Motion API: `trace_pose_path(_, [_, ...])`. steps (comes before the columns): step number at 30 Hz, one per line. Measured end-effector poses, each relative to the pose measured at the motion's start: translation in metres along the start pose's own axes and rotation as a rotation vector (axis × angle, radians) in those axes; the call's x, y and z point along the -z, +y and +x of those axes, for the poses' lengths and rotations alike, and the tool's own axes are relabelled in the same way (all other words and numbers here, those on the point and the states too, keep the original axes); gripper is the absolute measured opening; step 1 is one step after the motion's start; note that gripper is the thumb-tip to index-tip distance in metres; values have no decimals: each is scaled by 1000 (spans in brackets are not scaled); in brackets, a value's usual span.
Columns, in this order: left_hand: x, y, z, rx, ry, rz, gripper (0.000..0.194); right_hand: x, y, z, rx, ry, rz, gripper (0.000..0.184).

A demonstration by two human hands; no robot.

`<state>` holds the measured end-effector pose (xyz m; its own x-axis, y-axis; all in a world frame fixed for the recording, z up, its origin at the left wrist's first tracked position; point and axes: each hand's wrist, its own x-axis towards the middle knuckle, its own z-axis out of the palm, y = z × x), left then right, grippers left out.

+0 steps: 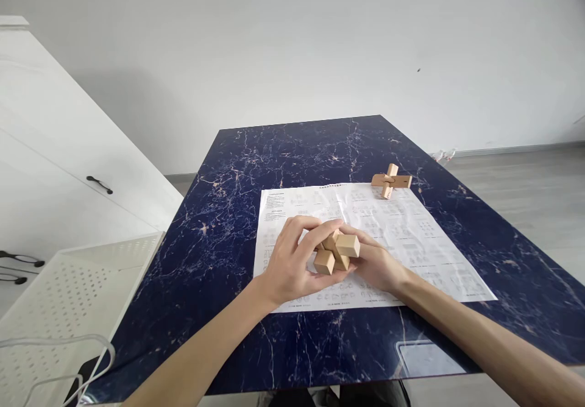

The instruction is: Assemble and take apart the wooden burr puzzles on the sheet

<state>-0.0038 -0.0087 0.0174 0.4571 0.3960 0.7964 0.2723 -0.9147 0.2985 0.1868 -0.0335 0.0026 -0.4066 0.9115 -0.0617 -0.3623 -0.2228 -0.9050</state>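
Both hands grip one wooden interlocking puzzle (336, 250), made of pale square-cut bars that cross one another. My left hand (292, 258) wraps it from the left, with fingers over the top and the thumb beneath. From the right, my right hand (377, 262) holds it, its fingers partly hidden behind the wood. Under the hands lies a large printed sheet (301, 203) with rows of small diagrams, too fine to read. At the sheet's far right edge rests a second wooden puzzle (389, 181), cross-shaped with a flat bar through it; neither hand touches it.
The dark blue marble-patterned table (292, 151) stands before a pale wall. A white cabinet (68, 145) and a white perforated unit (68, 285) flank its left side. A pale rectangular patch (427, 358) shows near the table's front edge.
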Motion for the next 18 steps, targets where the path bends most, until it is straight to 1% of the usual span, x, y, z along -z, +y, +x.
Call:
trace_pose_path(2, [1,2,0,15,-9,-37,74,0,-1,0,-13,1,-22,26])
trace_pose_path(6, [1,3,1,62,-16,-78,83,-2,-4,0,-11,-8,-58,36])
trace_pose_path(8, [1,3,0,76,-16,-89,86,-2,-5,0,16,-28,-58,38])
trace_pose_path(12, [1,2,0,138,-11,-113,89,-1,-5,0,78,-80,-73,32])
trace_pose_path(15, [2,3,0,206,16,-107,90,1,-5,0,136,-89,-154,29])
trace_pose_path(18, [1,3,1,204,57,-103,85,2,-6,1,201,-64,-276,31])
